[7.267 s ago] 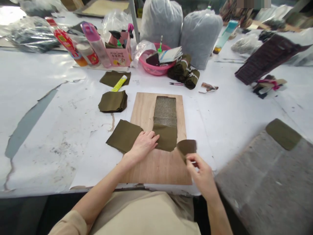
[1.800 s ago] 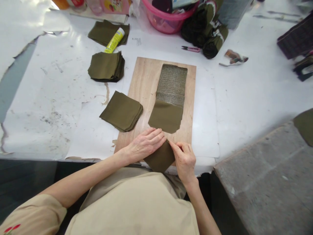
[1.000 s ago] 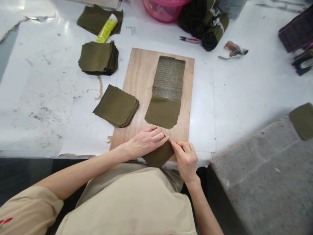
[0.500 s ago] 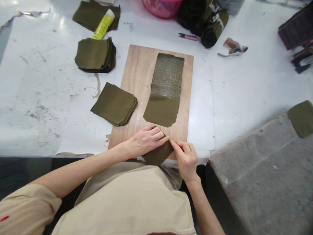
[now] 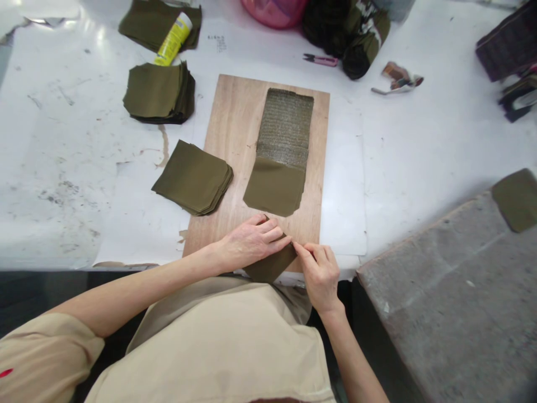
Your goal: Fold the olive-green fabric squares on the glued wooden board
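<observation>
White counter (image 5: 84, 184), contents left to right: cut-cornered stack (image 5: 151, 92) of olive pieces, beyond and left of the left hand (image 5: 249, 242); rear stack (image 5: 136, 25), olive, farther off that way, with yellow tube (image 5: 173, 39) aslant on it; askew stack (image 5: 193, 176), olive, nearer the same hand, overlapping the wooden board (image 5: 232, 115). Left hand: palm down, fingers bent over the loose olive piece (image 5: 272, 264); thumb hidden, grip cannot be told. Loose olive piece: between the hands, turned cornerwise at the board's near edge. Olive strip (image 5: 274, 184): on the board just beyond the hands, far part ribbed and glistening, near part plain. Right hand (image 5: 319, 274): thumb and finger pinching the piece's right corner. Pink-handled snips (image 5: 326, 60) and dark bundles (image 5: 364, 47): well beyond the right hand. Small scrap (image 5: 397, 77): beyond, to its right. Grey slab (image 5: 440, 302): right of the right hand, olive patch (image 5: 516, 200) at its far corner.
</observation>
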`<state>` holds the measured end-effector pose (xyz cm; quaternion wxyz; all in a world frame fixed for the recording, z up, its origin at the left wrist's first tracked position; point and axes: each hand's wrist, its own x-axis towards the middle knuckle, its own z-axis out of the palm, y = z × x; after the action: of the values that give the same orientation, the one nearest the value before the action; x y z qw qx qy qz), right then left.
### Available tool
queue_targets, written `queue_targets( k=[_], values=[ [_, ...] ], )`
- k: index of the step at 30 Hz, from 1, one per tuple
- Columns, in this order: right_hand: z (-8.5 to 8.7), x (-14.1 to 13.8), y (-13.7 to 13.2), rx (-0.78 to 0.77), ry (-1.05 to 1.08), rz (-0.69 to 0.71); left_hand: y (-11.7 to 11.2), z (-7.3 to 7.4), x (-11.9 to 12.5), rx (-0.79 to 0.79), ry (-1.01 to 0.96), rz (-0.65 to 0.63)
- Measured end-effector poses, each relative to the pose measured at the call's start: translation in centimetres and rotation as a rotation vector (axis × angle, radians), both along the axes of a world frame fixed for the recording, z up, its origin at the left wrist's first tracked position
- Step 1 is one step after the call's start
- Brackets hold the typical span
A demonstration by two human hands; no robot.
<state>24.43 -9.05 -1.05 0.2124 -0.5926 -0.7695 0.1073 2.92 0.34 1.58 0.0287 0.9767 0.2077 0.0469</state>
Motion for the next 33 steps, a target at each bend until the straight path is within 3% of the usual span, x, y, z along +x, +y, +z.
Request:
queue_targets(
  k=[10,33],
  values=[
    [-0.3,0.1,-0.4,0.002,0.013,-0.038,0.0,0.0,0.1,-0.014,0.006,-0.013],
    [0.5,0.9,-1.8,0.010,-0.181,-0.027,-0.5,0.3,0.6,-0.001,0.052,-0.024]
  ],
)
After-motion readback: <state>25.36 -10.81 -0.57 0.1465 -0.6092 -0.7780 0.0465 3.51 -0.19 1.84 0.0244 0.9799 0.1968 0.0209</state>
